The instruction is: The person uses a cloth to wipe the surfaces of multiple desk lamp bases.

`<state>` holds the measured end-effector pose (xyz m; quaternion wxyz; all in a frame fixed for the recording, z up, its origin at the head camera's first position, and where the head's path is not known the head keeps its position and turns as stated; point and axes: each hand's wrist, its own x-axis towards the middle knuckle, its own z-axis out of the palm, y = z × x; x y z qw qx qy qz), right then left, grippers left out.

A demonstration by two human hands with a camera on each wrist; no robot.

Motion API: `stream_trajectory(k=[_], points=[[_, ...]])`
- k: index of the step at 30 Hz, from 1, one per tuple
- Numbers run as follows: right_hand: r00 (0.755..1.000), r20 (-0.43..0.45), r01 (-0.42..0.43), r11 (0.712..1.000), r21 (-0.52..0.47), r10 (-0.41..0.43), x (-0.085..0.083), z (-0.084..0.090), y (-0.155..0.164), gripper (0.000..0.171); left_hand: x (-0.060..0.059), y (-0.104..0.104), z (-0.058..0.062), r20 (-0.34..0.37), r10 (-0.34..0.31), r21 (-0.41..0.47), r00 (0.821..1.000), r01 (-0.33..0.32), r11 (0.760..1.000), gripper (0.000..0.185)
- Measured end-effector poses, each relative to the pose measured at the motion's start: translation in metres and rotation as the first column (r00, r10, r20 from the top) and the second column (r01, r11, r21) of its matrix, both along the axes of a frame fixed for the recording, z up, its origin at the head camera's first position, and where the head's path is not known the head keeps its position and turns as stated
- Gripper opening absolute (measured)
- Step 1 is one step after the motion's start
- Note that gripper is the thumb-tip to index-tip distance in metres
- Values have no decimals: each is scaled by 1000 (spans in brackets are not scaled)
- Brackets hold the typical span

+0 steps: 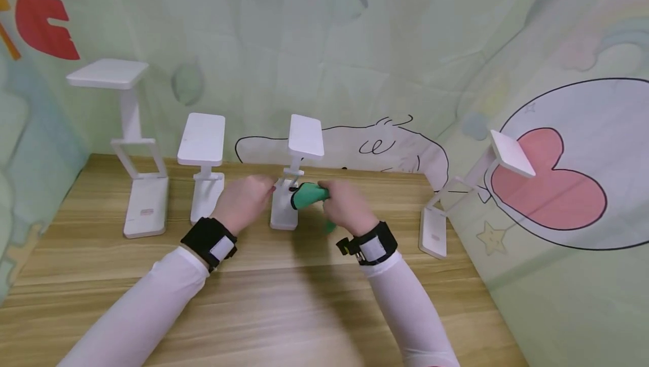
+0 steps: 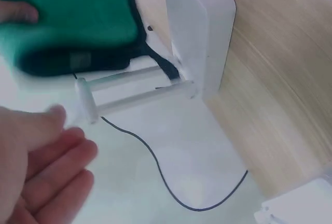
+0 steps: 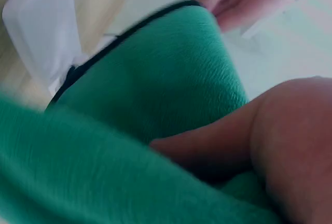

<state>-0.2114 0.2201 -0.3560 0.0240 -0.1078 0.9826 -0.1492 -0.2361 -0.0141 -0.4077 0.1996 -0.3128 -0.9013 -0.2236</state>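
A green cloth (image 1: 308, 195) with black edging hangs from my right hand (image 1: 349, 206), whose thumb and fingers pinch it. In the left wrist view, a black strip at the cloth's corner overlaps the thin arms of a white folding desk lamp (image 1: 284, 215). This lamp stands upright between my hands, its flat head (image 1: 306, 136) tilted above them. My left hand (image 1: 245, 200) is at the lamp's left side, near its folding joint. In the left wrist view its fingers (image 2: 62, 193) are loosely bent, with nothing between them and the thumb.
Two more white desk lamps stand to the left, a tall one (image 1: 146, 209) and a shorter one (image 1: 203, 138). Another lamp (image 1: 433, 231) leans out at the right end of the wooden table (image 1: 263, 310). Printed fabric walls (image 1: 284, 45) rise behind and at the sides.
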Motion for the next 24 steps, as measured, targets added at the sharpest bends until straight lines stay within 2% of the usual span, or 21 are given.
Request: stream_trajectory(k=[2,4,6,9,11,16,18,20,24], points=[[998,-60,38,998,43,-35,0,-1,2,35,-7,0,-1,84,23,22,996,-25,999,11],[990,-134,57,995,79,-46,1,-5,-1,21,-16,1,-1,182,21,49,983,-30,998,27],[980,-198,45,995,87,-26,3,-13,-7,17,-26,2,-1,269,0,80,963,-22,997,47],[963,-257,-43,990,135,77,7,-32,-18,30,-41,6,1,357,-45,97,933,11,995,61],[955,-240,-128,974,188,172,11,-48,-24,45,-49,9,3,399,-85,107,913,45,993,64],[929,-101,-315,906,284,355,22,-76,-31,57,-60,18,1,448,-163,148,879,107,983,56],[907,-51,-388,878,280,418,25,-82,-31,58,-62,20,-3,453,-174,174,875,104,979,47],[878,-22,-454,847,278,478,25,-86,-30,60,-63,22,-8,461,-178,202,869,92,975,37],[798,-18,-564,757,330,602,19,-91,-26,62,-63,24,-16,461,-184,250,868,71,966,28]])
